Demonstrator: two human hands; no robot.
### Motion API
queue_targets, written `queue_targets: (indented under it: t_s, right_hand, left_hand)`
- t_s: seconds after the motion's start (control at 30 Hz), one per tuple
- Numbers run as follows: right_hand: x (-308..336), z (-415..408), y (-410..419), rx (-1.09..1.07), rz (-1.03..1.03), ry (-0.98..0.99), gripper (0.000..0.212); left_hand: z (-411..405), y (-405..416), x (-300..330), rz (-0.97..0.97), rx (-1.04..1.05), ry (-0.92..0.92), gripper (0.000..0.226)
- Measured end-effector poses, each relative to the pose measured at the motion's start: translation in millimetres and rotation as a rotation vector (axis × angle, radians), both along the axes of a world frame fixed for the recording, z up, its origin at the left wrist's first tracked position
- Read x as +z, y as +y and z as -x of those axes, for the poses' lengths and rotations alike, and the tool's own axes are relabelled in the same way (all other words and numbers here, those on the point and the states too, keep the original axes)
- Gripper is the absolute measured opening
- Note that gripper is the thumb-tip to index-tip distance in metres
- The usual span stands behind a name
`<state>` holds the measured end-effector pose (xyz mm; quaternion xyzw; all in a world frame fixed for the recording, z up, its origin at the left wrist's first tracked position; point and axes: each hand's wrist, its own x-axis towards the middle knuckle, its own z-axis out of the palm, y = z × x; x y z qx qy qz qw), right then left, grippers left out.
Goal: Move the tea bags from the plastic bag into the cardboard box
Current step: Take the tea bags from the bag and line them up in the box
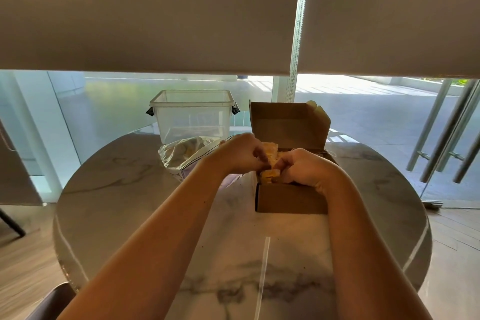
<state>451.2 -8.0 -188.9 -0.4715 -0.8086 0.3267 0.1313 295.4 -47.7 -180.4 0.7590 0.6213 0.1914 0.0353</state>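
Left hand (240, 152): curled over the near-left corner of the open box, fingers pinched onto yellow tea bags; closed around them, no gap showing.
Right hand (302, 167): knuckles up, just right of the left hand, fingers folded down onto the same yellow cluster; clenched on it, fingertips hidden below.
Tea bags (270, 163): yellow sachets bunched between both hands, over the box's opening at its near-left side; count not readable, a thin string trailing at the box's far right edge.
Cardboard box (291, 199): brown, right of table centre, lid flap standing upright at the far side, near wall facing the camera; interior mostly hidden by the hands.
Plastic bag (179, 154): clear and crinkled, lying left of the box and touching the left wrist area, mouth turned toward the hands; contents blurred.
Plastic container (193, 114): clear tub with dark side clips, lidless, at the far edge behind the bag.
Table (145, 202): round, pale marble with grey veining, carrying box, bag and tub.
Roller blinds (155, 13): lowered over the upper window, bright glass below.
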Motion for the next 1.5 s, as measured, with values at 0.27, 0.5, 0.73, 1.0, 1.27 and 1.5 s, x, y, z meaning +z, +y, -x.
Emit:
queue_targets:
  t_s: [0.27,0.5,0.73,1.0,1.27,1.5]
  right_hand:
    - [-0.7,-9.7,5.5,-0.194,0.035,0.196,0.028]
    - [-6.5,15.1,5.5,-0.248,-0.068,0.089,0.025]
    - [-10.6,18.0,12.9,-0.268,-0.117,0.116,0.027]
    - [-12.7,35.2,18.4,-0.188,-0.118,0.008,0.033]
    - [-1.2,29.3,1.8,-0.180,-0.208,0.245,0.038]
    - [-0.4,26.7,-2.6,-0.192,-0.217,0.270,0.046]
  left_hand:
    - [24.2,-39.1,3.5,-0.286,0.094,-0.111,0.020]
    - [39.5,-56.8,-25.3,-0.336,0.164,-0.229,0.035]
    - [54.8,-69.9,-28.1,-0.349,0.171,-0.533,0.046]
    - [58.4,-71.9,-30.8,-0.350,0.213,-0.638,0.039]
    - [59.7,-71.2,-32.9,-0.383,0.163,-0.682,0.060]
    - [57.6,-72.1,-32.6,-0.435,0.162,-0.681,0.062]
